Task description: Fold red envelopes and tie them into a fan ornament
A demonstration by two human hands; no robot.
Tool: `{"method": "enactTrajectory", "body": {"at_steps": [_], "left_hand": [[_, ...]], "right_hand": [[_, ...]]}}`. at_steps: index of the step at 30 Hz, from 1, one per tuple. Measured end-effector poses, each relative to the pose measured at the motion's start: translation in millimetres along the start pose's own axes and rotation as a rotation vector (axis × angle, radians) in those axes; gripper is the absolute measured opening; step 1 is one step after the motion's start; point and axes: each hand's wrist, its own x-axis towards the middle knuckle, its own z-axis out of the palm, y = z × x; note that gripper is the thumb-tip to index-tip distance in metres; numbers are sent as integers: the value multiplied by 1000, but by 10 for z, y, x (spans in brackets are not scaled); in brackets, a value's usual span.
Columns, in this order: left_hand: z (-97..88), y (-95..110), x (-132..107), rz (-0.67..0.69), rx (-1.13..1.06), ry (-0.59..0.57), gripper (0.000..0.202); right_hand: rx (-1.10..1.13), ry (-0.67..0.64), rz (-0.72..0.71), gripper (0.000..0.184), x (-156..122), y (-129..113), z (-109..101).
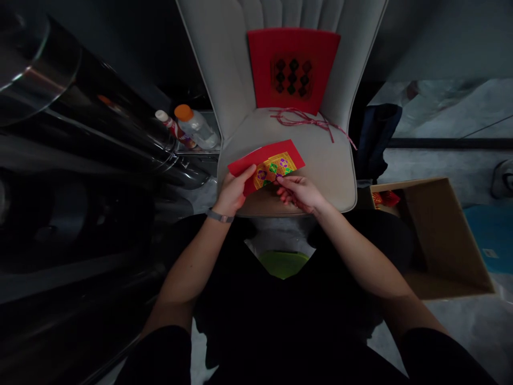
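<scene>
Here we go, the left hand [233, 192] is closed on the near edge of a red paper sheet [260, 159], thumb lying on top, a grey wristband [218, 216] just behind it. The right hand [300, 193] comes in narrow, thumb and fingertips [280, 182] pinched at a gold patterned panel [273, 170] printed with purple and green shapes; whether that panel is a separate card or part of the sheet, I can't tell from here. The paper sits tilted just above the front of a pale padded chair seat [324, 176]. It looks light and thin, stiff enough to hold its shape but likely to crease, so the edges look like the safest place to grip.

Just beyond lies a tangle of pink string [306, 121] on the seat, and a red card [292, 67] with black diamonds leans on the chair back [228, 64]. Off to the left stand a bottle with an orange cap [196, 128] and shiny dark cylinders [100, 133]. Over on the right, a cardboard box [438, 240] holds something red [385, 199].
</scene>
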Motion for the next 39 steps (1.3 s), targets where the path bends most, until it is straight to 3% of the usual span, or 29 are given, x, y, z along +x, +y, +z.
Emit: {"method": "enactTrajectory", "body": {"at_steps": [10,16,20,22,24,26,28,30,34,39], "left_hand": [[41,-196,-45,-4,-32,132,40],[129,-379,-155,-56,-25,186,40],[3,-258,-103,-131,50,131,49],[-74,-93,-70,-6,169,172,57],[-87,105,-77,358,369,210,68],[-6,288,-138,559,601,-6,54],[145,419,-237,587,785,-340,28],[303,484,-338,624,881,-521,23],[464,478,-449,644,822,-630,30],[443,365,-459,586,768,-597,31]], "right_hand": [[164,155,4,10,126,100,-26],[154,306,-175,15,275,149,-39],[86,325,-163,17,305,36,-163],[17,349,-171,18,296,-46,-237],[-110,343,-188,19,247,-138,-271],[-308,296,-212,19,138,-248,-235],[-536,231,-261,16,-33,-382,-128],[-720,173,-347,11,-231,-527,13],[-792,173,-433,11,-505,-734,207],[-692,28,-364,13,-479,-755,120]]}}
